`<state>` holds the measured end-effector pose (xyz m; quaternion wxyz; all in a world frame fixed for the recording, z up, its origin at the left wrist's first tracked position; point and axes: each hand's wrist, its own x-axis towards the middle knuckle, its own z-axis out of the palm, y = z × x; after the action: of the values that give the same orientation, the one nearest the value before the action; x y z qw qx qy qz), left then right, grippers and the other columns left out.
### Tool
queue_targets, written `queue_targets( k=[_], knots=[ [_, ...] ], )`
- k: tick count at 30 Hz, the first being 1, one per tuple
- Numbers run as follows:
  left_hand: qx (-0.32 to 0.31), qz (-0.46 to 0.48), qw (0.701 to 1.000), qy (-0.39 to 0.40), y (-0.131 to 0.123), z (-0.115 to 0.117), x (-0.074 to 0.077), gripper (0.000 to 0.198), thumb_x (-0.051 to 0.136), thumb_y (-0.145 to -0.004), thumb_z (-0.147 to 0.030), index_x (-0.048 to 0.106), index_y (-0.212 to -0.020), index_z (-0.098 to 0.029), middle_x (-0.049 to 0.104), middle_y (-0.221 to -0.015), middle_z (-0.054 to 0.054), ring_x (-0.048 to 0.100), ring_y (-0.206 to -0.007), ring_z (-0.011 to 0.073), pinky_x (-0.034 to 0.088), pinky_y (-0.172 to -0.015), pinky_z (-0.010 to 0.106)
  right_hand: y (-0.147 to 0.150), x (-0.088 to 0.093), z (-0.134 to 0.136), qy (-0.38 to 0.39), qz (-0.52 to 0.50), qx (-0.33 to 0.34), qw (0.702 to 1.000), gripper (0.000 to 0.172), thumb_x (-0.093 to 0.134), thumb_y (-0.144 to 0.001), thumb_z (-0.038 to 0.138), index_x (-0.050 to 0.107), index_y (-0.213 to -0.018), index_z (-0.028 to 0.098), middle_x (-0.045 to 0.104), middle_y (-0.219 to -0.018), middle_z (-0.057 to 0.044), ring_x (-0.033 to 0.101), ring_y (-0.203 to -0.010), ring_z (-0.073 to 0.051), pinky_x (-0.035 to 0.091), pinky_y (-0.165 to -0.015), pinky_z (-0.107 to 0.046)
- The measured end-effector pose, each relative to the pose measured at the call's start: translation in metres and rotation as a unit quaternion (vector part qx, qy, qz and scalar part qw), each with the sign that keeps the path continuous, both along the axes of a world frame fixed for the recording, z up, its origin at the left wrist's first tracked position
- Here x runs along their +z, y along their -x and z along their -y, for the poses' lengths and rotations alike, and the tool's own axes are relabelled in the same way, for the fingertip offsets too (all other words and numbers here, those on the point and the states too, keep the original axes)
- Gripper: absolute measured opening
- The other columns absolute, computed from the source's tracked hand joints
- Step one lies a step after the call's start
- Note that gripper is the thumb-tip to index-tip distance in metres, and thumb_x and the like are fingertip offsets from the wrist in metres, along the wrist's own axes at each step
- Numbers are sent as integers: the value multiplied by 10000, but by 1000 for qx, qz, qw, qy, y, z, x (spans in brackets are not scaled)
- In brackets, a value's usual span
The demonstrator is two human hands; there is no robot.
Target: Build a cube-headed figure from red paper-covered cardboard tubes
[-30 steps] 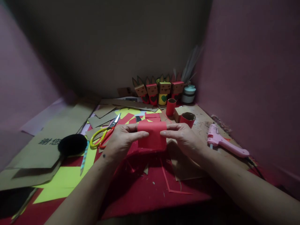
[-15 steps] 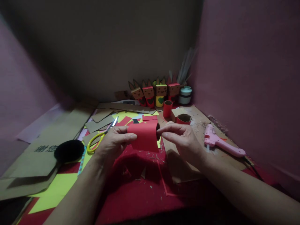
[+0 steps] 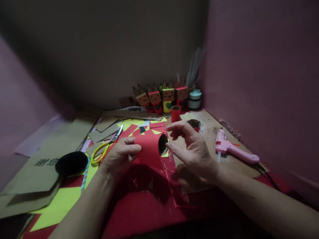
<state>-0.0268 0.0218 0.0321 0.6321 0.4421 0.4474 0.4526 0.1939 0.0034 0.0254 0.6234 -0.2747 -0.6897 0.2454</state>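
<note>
A cardboard tube with red paper around it lies sideways in my left hand, thumb in front and fingers behind. Its dark hollow end faces right, and a flap of the red paper hangs below. My right hand is just right of that opening, thumb and fingers apart, the thumb tip close to the rim. Whether the thumb touches the rim I cannot tell. Behind my right hand stand a red-wrapped tube and a second red tube, partly hidden by the hand.
Yellow-handled scissors lie on paper scraps at the left, near a black round object. A pink glue gun with a cord rests on cardboard at the right. Several box-headed paper figures and a pale green jar line the back.
My right hand has drawn its fingers out of the tube's opening and spread them. The tube has turned slightly, showing more of its hollow end. My left hand keeps its grip.
</note>
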Motion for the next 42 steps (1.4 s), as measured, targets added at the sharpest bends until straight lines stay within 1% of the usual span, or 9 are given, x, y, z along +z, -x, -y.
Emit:
queue_targets(
  k=[6,12,16,20,26,29,32,37,42],
  knots=[
    [-81,14,996,26,-4,1,-1,240,846,-540,-163,802,-768,-103,757,-671,106,684,-593,178,565,-661,275,0,-6,-7,-99,118,-11,988,438,582,-827,28,632,-1205,244,711,-1091,-57,638,-996,-210,560,-845,-392],
    [-111,1,992,62,-4,0,-4,252,857,-532,-184,808,-768,-108,754,-655,104,683,-578,182,563,-637,278,-1,-11,-13,-218,209,-34,953,307,502,-923,39,689,-1068,234,783,-937,-36,714,-848,-186,593,-768,-381],
    [-123,6,990,62,-6,2,-2,176,847,-537,-176,795,-696,-121,723,-589,71,644,-521,153,549,-612,264,-1,-14,-13,-215,205,-55,953,316,506,-931,66,675,-1160,204,788,-920,-69,735,-807,-192,602,-708,-372],
    [-139,17,989,47,-7,5,0,86,834,-558,-161,774,-613,-132,705,-553,53,628,-505,141,536,-594,254,-1,-18,-11,-212,196,-22,957,335,576,-906,79,673,-1202,203,786,-995,-92,738,-863,-203,615,-742,-381],
    [-147,-21,989,13,-5,10,8,196,825,-586,-150,825,-782,-137,767,-669,94,708,-642,219,566,-704,319,-1,-19,-7,-211,206,-43,955,380,623,-882,92,640,-1246,203,780,-1036,-98,744,-897,-216,625,-785,-393],
    [-156,-30,987,-5,-5,12,13,166,813,-619,-126,827,-782,-156,770,-669,76,703,-630,199,562,-690,294,-2,-20,-7,-238,222,-29,945,391,615,-872,63,626,-1252,155,778,-1034,-138,745,-911,-241,623,-766,-417],
    [-168,-30,985,-13,-4,12,14,171,808,-642,-124,830,-806,-166,777,-689,71,705,-644,190,562,-700,282,-2,-21,-8,-266,246,-33,931,432,581,-884,58,595,-1303,161,769,-1090,-150,743,-960,-254,617,-782,-443],
    [-163,-41,986,-14,-1,12,11,213,834,-610,-145,831,-823,-153,783,-708,90,708,-669,200,559,-693,275,-4,-24,-9,-291,255,-30,922,509,575,-878,63,554,-1372,183,776,-1076,-130,748,-946,-254,619,-787,-440],
    [-167,-43,985,-12,-1,13,12,199,836,-605,-140,830,-803,-157,787,-711,82,705,-653,181,557,-674,253,-7,-23,-7,-314,294,-36,902,528,570,-873,97,525,-1396,161,767,-1101,-157,745,-969,-278,618,-765,-460]
  ],
)
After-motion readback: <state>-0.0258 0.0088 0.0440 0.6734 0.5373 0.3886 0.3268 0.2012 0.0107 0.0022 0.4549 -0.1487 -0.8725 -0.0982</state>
